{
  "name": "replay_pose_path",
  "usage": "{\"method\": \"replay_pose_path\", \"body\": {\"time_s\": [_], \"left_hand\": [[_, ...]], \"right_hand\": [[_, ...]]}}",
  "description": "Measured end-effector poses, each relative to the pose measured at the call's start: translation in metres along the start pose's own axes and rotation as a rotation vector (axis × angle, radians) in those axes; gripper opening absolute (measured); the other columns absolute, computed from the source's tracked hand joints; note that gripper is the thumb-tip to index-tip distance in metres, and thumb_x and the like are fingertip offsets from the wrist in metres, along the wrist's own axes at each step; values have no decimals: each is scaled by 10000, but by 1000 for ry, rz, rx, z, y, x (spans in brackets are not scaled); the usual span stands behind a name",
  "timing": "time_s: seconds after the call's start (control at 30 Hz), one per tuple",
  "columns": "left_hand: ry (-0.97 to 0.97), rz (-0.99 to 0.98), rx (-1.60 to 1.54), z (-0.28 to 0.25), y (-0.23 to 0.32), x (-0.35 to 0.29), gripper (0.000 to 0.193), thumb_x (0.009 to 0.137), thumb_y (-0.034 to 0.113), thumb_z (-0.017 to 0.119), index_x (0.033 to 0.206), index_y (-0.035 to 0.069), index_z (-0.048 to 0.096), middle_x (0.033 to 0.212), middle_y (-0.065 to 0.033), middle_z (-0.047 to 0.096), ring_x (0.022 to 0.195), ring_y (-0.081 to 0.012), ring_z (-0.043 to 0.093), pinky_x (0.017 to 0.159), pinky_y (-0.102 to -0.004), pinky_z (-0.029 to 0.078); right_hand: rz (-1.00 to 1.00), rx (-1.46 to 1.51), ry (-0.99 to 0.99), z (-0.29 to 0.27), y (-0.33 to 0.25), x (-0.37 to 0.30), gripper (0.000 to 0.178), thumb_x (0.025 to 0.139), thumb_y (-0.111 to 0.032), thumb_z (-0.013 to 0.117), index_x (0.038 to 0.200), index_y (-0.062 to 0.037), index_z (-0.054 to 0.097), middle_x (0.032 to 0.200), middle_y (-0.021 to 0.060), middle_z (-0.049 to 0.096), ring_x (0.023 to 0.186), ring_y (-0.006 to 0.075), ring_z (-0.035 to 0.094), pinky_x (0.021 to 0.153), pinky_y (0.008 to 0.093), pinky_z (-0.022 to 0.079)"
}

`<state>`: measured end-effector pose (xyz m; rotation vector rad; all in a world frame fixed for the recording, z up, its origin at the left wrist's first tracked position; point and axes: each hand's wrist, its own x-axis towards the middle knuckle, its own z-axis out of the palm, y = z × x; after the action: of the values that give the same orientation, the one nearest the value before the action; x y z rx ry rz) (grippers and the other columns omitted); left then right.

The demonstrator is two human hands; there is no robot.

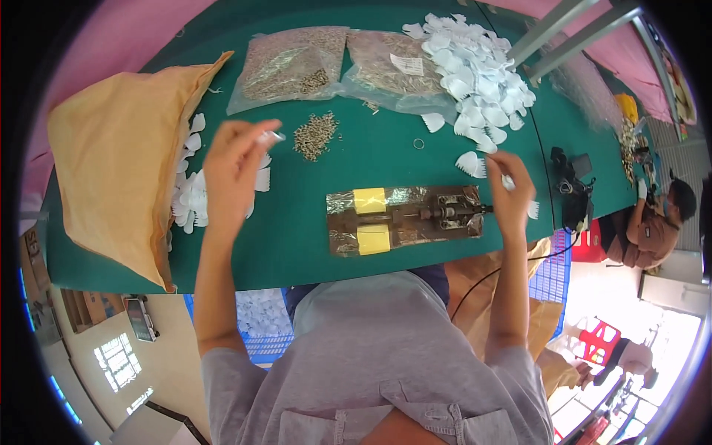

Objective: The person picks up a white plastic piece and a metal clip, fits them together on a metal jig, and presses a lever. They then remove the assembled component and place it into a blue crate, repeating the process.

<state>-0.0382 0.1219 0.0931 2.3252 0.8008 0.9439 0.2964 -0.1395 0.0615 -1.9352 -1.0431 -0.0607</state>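
Observation:
My left hand (231,163) is raised over the table left of the loose fasteners. Its thumb and index finger are nearly together, with a small shiny white thing (272,136) at their tips, its kind unclear. My right hand (512,189) reaches beyond the fixture, fingers curved and apart. The index fingertip is at a white toothed plastic piece (486,147); something white shows by the thumb. Another toothed piece (469,165) lies just left of it. Between my arms lies a dark fixture board (408,236) with yellow pads (373,239) and a metal clamp mechanism (450,211).
Small metal fasteners (316,136) form a heap beyond the board, near a ring (419,144). Clear bags of fasteners (293,59) and a white toothed-piece pile (475,67) lie behind. A brown sack (111,156) spills white pieces on the left. A co-worker (656,222) sits far right.

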Motion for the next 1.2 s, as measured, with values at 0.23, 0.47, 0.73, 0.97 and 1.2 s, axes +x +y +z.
{"method": "replay_pose_path", "body": {"time_s": [0.23,0.47,0.73,0.97,1.2], "left_hand": [[-406,-208,-463,46,88,-86,183,898,39,806,1073,39,752,931,-55,713,743,-119,640,684,-282,523],[-211,250,-35,88,80,-108,238,799,-15,730,1031,34,711,1027,-79,672,858,-265,636,726,-381,501],[21,226,153,100,70,-101,284,796,68,749,1079,73,728,1171,-40,631,1061,-239,593,901,-414,445],[-156,-4,-152,97,56,-92,787,811,44,808,1527,66,480,1262,-57,733,1298,-311,564,1147,-450,385],[-197,-75,-266,101,51,-97,791,815,26,797,1531,59,462,1215,-56,743,1271,-300,596,1101,-426,451]], "right_hand": [[209,-500,-466,77,27,78,408,895,-461,805,1045,-82,783,1047,110,747,933,298,735,788,412,567],[443,-167,-556,94,51,104,301,834,-303,864,864,-24,757,705,37,674,617,137,613,569,342,484],[-6,117,-578,61,-59,11,151,866,-62,813,985,-16,732,855,83,744,740,150,706,693,297,570],[-396,-25,-839,64,-81,-4,161,921,-67,723,1070,-34,771,957,126,753,783,294,707,717,369,573],[-211,76,-958,57,-98,-12,146,952,-69,695,1067,-19,770,969,130,762,876,316,697,822,410,545]]}}
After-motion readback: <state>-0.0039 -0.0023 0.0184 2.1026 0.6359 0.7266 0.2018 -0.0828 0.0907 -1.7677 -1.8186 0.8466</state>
